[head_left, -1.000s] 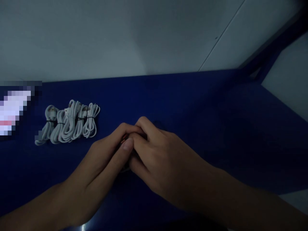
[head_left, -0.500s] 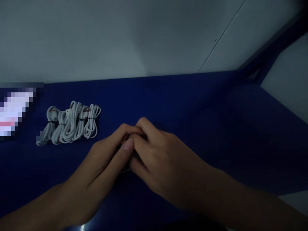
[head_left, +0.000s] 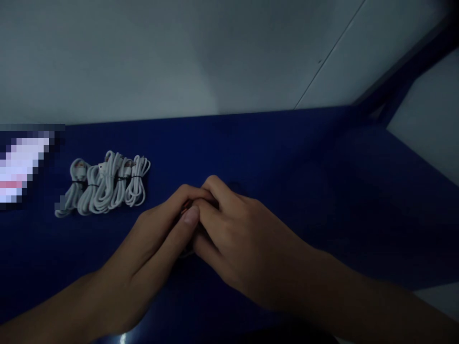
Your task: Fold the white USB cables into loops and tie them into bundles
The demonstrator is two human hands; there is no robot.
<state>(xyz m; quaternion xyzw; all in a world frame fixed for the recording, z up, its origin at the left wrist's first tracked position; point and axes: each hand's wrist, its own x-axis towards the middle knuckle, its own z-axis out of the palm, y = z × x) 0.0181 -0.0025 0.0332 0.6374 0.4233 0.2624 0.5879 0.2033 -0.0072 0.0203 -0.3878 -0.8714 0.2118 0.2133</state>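
Observation:
My left hand [head_left: 154, 239] and my right hand [head_left: 240, 234] meet above the blue table, fingers closed and touching. Between and just under them a pale curved strand of cable [head_left: 187, 252] shows, along with a small orange-red spot near the left thumb. The fingers cover most of what they hold, so its full shape is hidden. To the left of my hands lie several white cables [head_left: 107, 186], coiled side by side, most with a dark tie around the middle. Neither hand touches that row.
The blue tabletop [head_left: 222, 143] runs back to a pale grey wall [head_left: 143, 57]. A bright, pixelated patch [head_left: 25, 162] sits at the left edge. At the far right a dark blue frame bar [head_left: 401, 91] slants upward. The scene is dim.

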